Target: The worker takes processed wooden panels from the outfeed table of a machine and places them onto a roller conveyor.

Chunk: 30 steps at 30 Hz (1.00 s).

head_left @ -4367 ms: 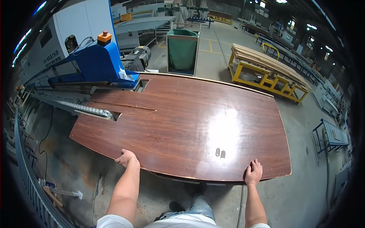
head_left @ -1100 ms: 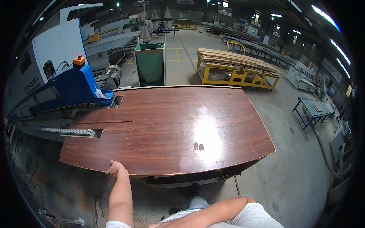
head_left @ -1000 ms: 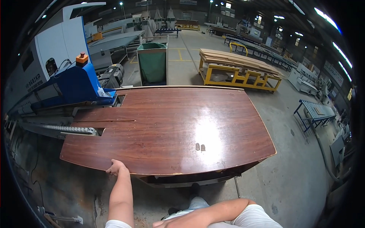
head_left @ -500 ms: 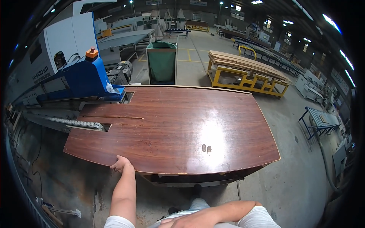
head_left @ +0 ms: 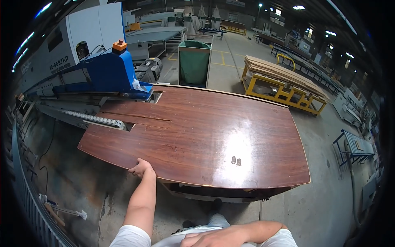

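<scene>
My left hand point(head_left: 143, 168) is at the near left edge of a large reddish-brown wood-grain tabletop point(head_left: 197, 136). Its fingers are curled over that edge, and the forearm reaches up from below. Across my waist lies my right hand point(head_left: 216, 238), low in the picture and partly cut off by the lower border. Its visible fingers look laid flat against my clothes, with no object showing in them. Two small dark rounded pieces point(head_left: 236, 161) lie on the tabletop beside a bright glare.
A slim conveyor chain point(head_left: 94, 118) runs into a notch in the tabletop's left side. Behind it stands a blue and white machine point(head_left: 109, 74) with an orange button box point(head_left: 119, 46). A green bin point(head_left: 194, 64) and a yellow cart point(head_left: 284, 92) carrying boards stand beyond.
The whole scene has shifted to the right and slightly up as my head turned left. My left hand stays at the same tabletop edge, and my right stays at my waist.
</scene>
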Motion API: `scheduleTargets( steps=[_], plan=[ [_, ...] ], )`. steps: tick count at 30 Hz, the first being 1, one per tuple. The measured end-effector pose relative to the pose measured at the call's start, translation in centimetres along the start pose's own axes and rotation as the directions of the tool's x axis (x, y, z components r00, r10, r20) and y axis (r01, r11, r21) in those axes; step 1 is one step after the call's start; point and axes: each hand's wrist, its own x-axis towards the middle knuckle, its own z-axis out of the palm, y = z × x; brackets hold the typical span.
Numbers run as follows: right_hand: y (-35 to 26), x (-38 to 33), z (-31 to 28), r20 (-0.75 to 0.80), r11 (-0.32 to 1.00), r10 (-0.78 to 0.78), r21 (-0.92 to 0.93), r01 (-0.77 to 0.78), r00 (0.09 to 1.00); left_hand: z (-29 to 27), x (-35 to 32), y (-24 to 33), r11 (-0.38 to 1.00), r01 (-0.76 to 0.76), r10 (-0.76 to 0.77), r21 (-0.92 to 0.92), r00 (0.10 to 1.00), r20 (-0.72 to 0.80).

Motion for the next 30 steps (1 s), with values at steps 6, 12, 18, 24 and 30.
scheduleTargets(
  steps=[6, 12, 18, 24, 30],
  plan=[
    [3.7, -2.7, -0.5, 0.268, 0.98, -0.034, -0.179, 0.085, 0.963, 0.0, -0.6, 0.6, 1.0, 0.007, -0.007, -0.009, 1.0, -0.012],
    [2.2, -1.7, 0.0, 0.15, 0.984, -0.03, -0.17, 0.055, 0.988, -0.1, 0.0, 0.2, 0.999, 0.016, -0.016, -0.043, 1.0, -0.012],
    [2.2, -1.4, -0.4, 0.147, 0.987, -0.097, -0.109, 0.114, 0.984, 0.7, 0.5, -0.1, 1.0, 0.013, -0.013, -0.018, 1.0, -0.015],
    [3.4, -3.8, 0.1, 0.143, 1.0, -0.015, -0.011, 0.017, 0.99, 0.7, 0.2, -0.2, 1.0, 0.004, -0.004, -0.001, 1.0, -0.027],
    [2.8, -2.7, 0.4, 0.02, 0.989, -0.13, -0.066, 0.131, 0.991, 0.3, 0.1, 0.1, 1.0, 0.004, -0.004, 0.005, 1.0, -0.023]
  ],
)
